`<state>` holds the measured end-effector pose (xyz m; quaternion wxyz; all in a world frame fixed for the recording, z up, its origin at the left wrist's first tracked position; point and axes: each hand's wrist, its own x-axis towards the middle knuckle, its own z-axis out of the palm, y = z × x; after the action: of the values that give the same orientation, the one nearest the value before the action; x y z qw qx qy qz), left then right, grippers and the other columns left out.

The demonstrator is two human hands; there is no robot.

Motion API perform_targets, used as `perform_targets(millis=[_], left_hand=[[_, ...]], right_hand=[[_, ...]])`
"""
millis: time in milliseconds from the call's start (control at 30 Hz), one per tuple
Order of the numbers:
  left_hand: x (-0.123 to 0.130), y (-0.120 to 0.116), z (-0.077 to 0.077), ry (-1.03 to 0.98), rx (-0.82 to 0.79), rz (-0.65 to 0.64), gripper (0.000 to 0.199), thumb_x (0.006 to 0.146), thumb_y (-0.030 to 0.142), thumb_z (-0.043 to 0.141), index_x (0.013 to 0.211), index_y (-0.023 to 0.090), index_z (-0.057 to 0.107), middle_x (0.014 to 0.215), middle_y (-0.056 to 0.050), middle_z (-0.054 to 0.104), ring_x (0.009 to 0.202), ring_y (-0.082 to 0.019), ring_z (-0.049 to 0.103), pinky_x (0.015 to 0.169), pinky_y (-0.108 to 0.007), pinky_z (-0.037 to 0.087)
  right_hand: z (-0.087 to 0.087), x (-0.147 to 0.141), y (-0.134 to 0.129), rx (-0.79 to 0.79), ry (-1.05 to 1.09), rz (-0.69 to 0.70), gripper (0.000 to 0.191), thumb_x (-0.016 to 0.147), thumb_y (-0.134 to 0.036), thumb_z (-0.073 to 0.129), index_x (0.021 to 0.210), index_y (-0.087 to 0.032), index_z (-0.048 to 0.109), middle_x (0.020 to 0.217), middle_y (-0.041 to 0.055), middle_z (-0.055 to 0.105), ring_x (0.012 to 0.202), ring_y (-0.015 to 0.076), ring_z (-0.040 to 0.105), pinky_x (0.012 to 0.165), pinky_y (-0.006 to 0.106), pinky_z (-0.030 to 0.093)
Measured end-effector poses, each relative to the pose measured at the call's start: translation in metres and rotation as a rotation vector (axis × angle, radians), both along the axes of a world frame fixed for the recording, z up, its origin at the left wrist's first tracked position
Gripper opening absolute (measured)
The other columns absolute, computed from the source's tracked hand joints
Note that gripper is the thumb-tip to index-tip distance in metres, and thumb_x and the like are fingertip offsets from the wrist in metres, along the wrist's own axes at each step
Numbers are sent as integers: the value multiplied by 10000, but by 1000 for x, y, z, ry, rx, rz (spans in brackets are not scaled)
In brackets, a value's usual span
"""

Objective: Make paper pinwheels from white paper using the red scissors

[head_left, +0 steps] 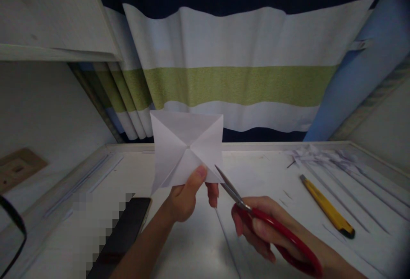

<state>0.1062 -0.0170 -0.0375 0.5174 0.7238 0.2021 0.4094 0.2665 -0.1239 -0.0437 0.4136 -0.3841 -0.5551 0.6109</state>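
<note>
Above a desk (198, 245), the left hand (185, 200) pinches creased paper (182, 138); the right hand (265, 225) grips red scissors (245, 206) slanting lengthwise, tips up-left near its lower-right corner. Yellow cutter (326, 206) right, phone (133, 221) left.

The table (192, 253) bears a phone (130, 223), cutter (326, 205), papers (320, 156).

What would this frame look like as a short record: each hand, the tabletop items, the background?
left hand: pinching creased white paper sheet
right hand: holding red-handled scissors
scissor tips: by the sheet's lower right corner; contact unclear
tabletop, right: yellow utility knife
tabletop, left: dark smartphone
background: striped curtain
</note>
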Motion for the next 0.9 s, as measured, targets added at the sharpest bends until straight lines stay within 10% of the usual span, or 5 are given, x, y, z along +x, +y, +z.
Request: perform_targets(millis=[900], left_hand=[[-2, 2, -1, 38, 7, -39, 557, 853, 430, 262, 512, 148, 600, 449, -53, 602, 528, -162, 585, 544, -253, 457]], right_hand=[[3, -1, 0, -19, -15, -29, 389, 762, -525, 468, 746, -139, 511, 450, -77, 365, 362, 43, 318, 343, 168, 218]])
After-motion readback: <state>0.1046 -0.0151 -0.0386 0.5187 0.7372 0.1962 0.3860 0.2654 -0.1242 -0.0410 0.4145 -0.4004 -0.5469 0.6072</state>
